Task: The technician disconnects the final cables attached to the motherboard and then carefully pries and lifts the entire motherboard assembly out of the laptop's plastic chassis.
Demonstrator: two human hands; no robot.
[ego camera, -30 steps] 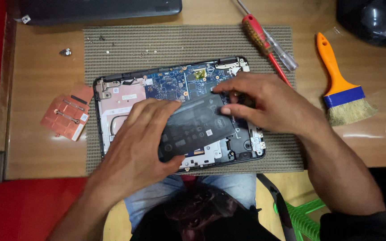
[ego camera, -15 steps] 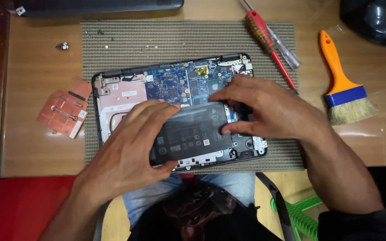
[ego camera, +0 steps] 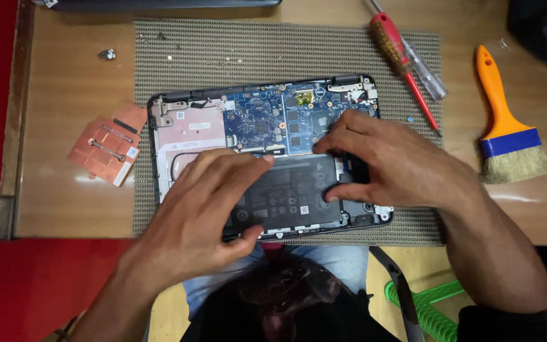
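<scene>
You looked straight down at an opened laptop base (ego camera: 267,126) lying on a woven grey mat (ego camera: 286,44) on a wooden table (ego camera: 64,95). The laptop serves as the landmark for everything here.

Nearest to you, your left hand (ego camera: 201,209) lay over the near left part of the laptop. Its fingers were spread a little and rested along the far edge of the flat black battery (ego camera: 292,193), while the thumb hooked under the battery's near edge, so the hand pinched the pack between thumb and fingers.

Your right hand (ego camera: 400,164) covered the near right part of the laptop. Its thumb pressed against the battery's right end, and its fingers curled over the far right corner of the pack, close together. The battery itself sat in the near half of the laptop, with both hands on it; whether it was seated or lifted could not be told.

Beyond the battery, the blue circuit board (ego camera: 286,117) showed in the far half of the laptop, with a pale pink plate (ego camera: 191,126) to its left.

Left of the laptop, off the mat, lay a copper-coloured heat plate (ego camera: 106,152). Right of the laptop, a red-handled screwdriver (ego camera: 400,57) lay angled on the mat. Further right, an orange-handled brush (ego camera: 508,133) rested on the table. Far left of the laptop, a small metal part (ego camera: 106,54) sat on the wood.
</scene>
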